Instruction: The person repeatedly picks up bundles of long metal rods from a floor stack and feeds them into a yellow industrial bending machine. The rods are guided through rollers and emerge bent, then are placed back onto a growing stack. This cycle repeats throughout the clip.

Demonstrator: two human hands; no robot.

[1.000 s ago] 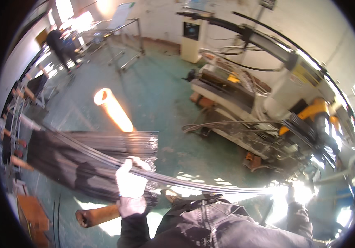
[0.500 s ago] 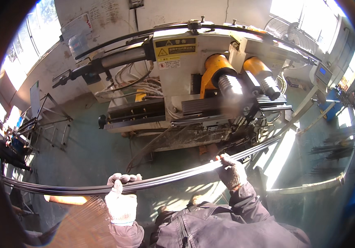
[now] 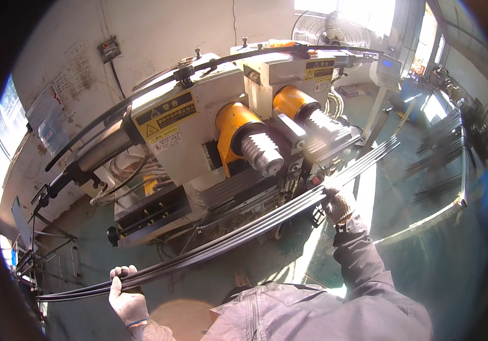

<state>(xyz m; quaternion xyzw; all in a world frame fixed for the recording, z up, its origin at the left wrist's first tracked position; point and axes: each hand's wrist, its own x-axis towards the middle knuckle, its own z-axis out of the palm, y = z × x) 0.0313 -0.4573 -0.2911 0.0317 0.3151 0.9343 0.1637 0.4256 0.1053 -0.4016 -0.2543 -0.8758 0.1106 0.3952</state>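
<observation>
Lower left, left hand [image 3: 129,302] curled round the rods [image 3: 255,231]; right of centre, right hand [image 3: 339,206] closed on them too. Rods slant across mid-frame; uneven lift could snag tips on the machine [image 3: 190,145].

The long rods [image 3: 278,220] look like smooth, shiny metal. The gloves [image 3: 129,307] are bumpy, knitted cloth. The jacket [image 3: 289,312] is dull, wrinkly cloth. The ridged roller [image 3: 260,152] looks like bright, shiny metal.

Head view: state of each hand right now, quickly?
Left hand: closed, holding the long rods.
Right hand: closed, holding the same rods farther right.
</observation>
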